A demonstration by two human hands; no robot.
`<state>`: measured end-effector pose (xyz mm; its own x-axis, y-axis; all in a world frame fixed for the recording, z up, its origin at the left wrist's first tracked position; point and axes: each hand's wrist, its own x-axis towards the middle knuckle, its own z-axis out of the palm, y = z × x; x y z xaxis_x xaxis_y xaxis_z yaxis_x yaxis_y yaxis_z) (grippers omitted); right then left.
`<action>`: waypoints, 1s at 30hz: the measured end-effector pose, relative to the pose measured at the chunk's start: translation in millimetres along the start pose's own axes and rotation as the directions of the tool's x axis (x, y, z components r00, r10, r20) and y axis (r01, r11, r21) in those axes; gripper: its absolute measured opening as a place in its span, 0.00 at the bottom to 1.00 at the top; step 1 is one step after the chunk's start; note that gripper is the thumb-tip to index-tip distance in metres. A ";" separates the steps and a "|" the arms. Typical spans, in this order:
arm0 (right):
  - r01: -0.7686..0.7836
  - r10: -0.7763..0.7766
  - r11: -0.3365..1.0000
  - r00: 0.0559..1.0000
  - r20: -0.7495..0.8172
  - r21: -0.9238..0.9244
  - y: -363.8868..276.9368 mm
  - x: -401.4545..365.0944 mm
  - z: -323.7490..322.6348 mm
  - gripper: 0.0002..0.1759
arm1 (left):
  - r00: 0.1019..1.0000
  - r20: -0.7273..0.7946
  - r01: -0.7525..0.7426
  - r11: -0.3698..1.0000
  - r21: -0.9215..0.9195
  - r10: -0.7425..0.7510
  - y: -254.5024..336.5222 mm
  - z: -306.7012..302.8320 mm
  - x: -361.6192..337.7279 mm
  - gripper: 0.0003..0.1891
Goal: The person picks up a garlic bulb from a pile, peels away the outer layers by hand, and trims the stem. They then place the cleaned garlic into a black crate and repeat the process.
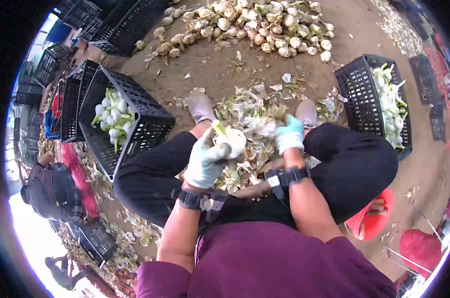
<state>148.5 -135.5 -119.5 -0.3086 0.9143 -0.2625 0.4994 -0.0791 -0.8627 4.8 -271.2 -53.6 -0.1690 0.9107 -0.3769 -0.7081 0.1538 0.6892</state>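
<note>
My left hand (205,161), in a pale glove, is closed around a white garlic bulb (236,143) whose short yellow-green stem points up and left. To its right, my gloved right hand (289,135) has its fingers curled against loose papery garlic skins (269,126); motion smears them, and the fingertips are partly hidden. Below both hands, a heap of peeled skins (250,107) covers the ground between my shoes.
A black crate (155,124) of cleaned bulbs stands at left, another black crate (354,94) at right. Untrimmed garlic bulbs (255,25) are piled ahead. A red container (384,223) sits by my right knee. Another person (51,191) is at far left.
</note>
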 end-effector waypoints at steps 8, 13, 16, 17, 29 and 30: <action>0.333 -0.353 0.935 0.820 0.450 0.126 -57.4 -24.9 -18.8 0.20 | 0.994 -0.078 -0.072 0.990 0.125 0.082 1.6 -9.9 2.5 0.33; 0.350 -0.382 0.923 0.794 0.473 0.159 -56.8 -32.6 -11.3 0.18 | 0.996 -0.078 0.049 0.980 0.191 -0.035 9.1 -0.8 2.5 0.33; 0.301 -0.349 0.937 0.845 0.405 0.179 -46.3 -30.5 -9.6 0.16 | 0.999 -0.038 0.034 0.996 0.082 -0.031 4.7 -17.5 3.4 0.33; 0.302 -0.351 0.936 0.843 0.407 0.180 -42.8 -31.6 -9.4 0.16 | 0.998 -0.015 0.060 0.996 0.071 -0.059 5.5 -20.2 3.0 0.33; 0.481 -0.469 0.872 0.874 0.132 -0.086 -44.7 -41.9 11.2 0.10 | 0.958 -0.184 -0.044 0.745 0.666 0.221 2.6 2.2 6.7 0.30; 0.479 -0.471 0.874 0.876 0.101 -0.082 -40.0 -37.4 13.5 0.10 | 0.958 -0.185 -0.042 0.746 0.665 0.219 3.5 3.5 5.5 0.30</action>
<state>129.2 -171.9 -81.0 -0.5877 0.7981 0.1325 0.3548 0.4014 -0.8444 3.9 -264.3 -51.1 -0.4438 0.8352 -0.3246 -0.0650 0.3312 0.9413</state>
